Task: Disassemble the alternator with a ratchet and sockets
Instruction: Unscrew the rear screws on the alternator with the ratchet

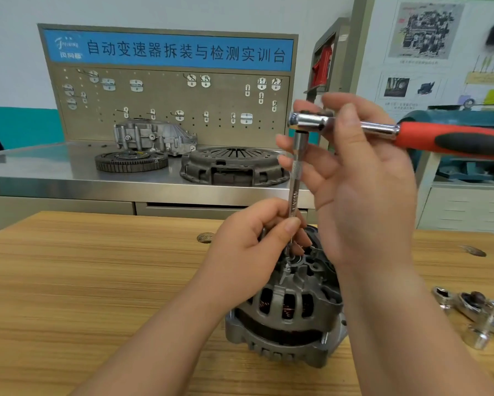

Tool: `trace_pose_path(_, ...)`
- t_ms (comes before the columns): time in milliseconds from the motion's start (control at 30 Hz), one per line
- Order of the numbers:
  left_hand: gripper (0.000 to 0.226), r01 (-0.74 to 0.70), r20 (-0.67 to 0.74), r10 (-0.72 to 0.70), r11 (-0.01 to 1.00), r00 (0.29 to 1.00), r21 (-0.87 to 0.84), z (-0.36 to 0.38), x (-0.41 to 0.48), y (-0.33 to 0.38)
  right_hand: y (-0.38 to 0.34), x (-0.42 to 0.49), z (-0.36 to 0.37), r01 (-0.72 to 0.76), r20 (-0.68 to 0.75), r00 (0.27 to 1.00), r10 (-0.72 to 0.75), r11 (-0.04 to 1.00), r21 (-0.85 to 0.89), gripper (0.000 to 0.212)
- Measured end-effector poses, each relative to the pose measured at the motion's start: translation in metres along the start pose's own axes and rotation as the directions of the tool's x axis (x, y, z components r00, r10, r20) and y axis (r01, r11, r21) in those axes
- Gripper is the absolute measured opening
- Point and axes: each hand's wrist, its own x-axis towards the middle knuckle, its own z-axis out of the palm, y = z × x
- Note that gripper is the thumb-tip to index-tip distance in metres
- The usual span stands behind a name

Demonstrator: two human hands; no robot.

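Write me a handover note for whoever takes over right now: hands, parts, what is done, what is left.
Left hand: pinches the lower end of the extension bar, just above the alternator.
Right hand: holds the ratchet at its head, with the red handle pointing right.
The bar runs from the ratchet head straight down to a fastener on top of the alternator, which stands on the wooden table. The socket end is hidden by the fingers.
Loose tools lie on the table to the right.
Done: tool assembled and placed.
Left: the housing is still in one piece, so loosen this fastener, then the others.
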Motion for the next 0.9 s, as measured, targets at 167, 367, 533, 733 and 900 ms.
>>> trace_pose_path(167,0.017,-0.057,0.050,0.057,0.998,0.997,0.010,0.000,0.001,-0.001,-0.007,0.008,-0.008,-0.345,0.146,0.938,0.313,0.865,0.363,0.025)
trace_pose_path(367,0.011,-0.003,0.014,0.004,0.996,1.000,-0.092,-0.001,0.003,-0.003,-0.011,0.006,-0.015,0.217,0.190,0.969,-0.155,0.904,-0.369,0.019)
trace_pose_path(533,0.014,0.008,0.018,-0.007,0.997,1.000,-0.081,-0.001,0.002,-0.004,-0.012,0.008,-0.011,0.187,0.291,0.955,-0.053,0.869,-0.458,0.026)
trace_pose_path(733,0.020,-0.009,0.046,0.013,0.998,0.999,-0.068,0.000,0.002,0.001,-0.005,0.000,-0.011,-0.215,0.110,0.970,0.215,0.977,-0.013,0.034)
trace_pose_path(900,0.012,0.007,0.002,-0.007,0.998,1.000,-0.069,0.000,0.003,-0.002,-0.004,0.005,-0.014,0.161,0.221,0.972,-0.084,0.920,-0.356,0.025)
